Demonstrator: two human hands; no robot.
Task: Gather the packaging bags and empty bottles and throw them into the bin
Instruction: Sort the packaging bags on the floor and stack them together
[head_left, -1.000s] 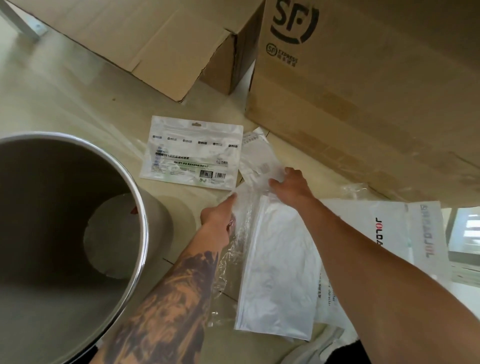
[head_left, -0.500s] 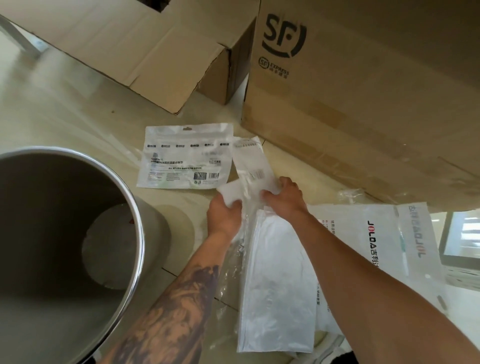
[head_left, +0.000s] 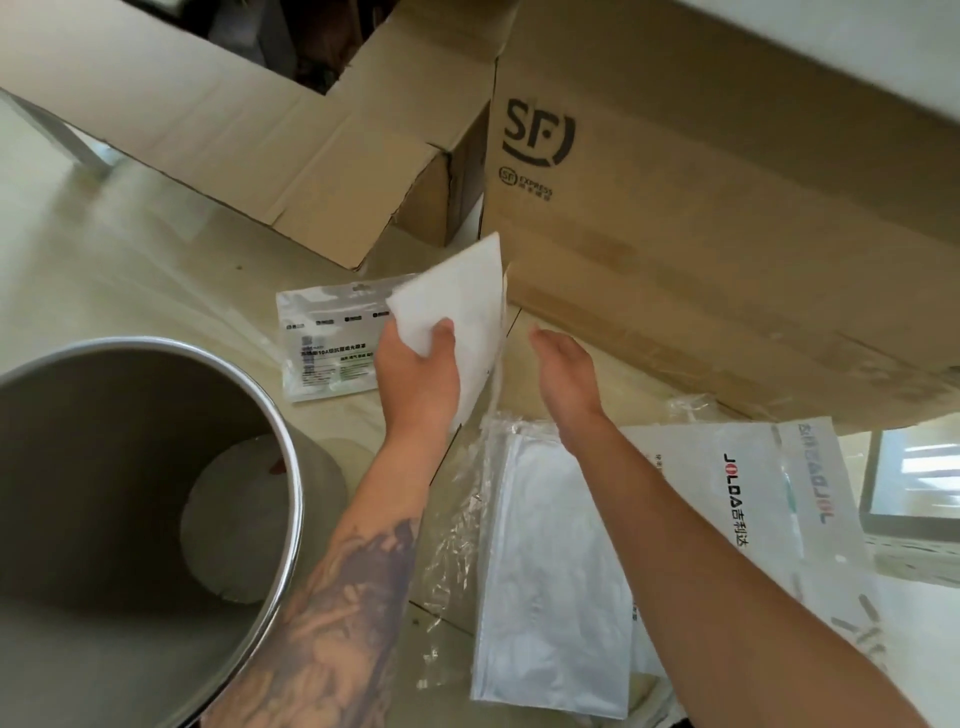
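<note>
L to R: steel bin (head_left: 283, 467), open-topped, on floor. Printed bag (head_left: 317, 358) flat behind it. Left hand (head_left: 418, 376), fingers closed round white bag (head_left: 457, 306), lifted off floor. Right hand (head_left: 566, 371) open, fingers extended, holding nothing, above frosted bag (head_left: 550, 597). JOLDA bag (head_left: 753, 493) far R, below SF carton (head_left: 701, 208).

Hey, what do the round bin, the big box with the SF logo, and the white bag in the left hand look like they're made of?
Bin: probably stainless steel, brushed matte inside, with a shiny polished rim.
SF box: brown corrugated cardboard, matte, creased, with a printed black logo.
White bag gripped by the left hand: likely thin frosted plastic film; it flexes and looks slightly translucent, though paper can't be ruled out.
</note>
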